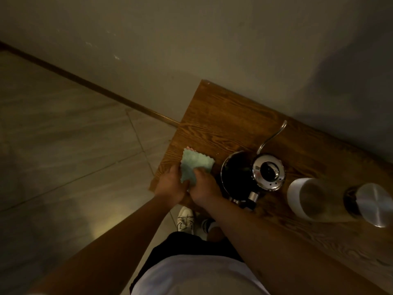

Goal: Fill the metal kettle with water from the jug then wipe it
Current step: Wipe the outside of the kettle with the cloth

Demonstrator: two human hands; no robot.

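Near the left end of the wooden tabletop (223,116), both hands grasp a pale green cloth (194,167) with scalloped edges: the left hand (171,186) pinches its lower left side, the right hand (205,188) its lower right. Just right of them stands the metal kettle (240,177), dark-bodied, its thin curved spout toward the wall. The shiny lid (268,172) rests tilted against the kettle's rim. Farther right is the jug (319,199), white-based with a steel cap.
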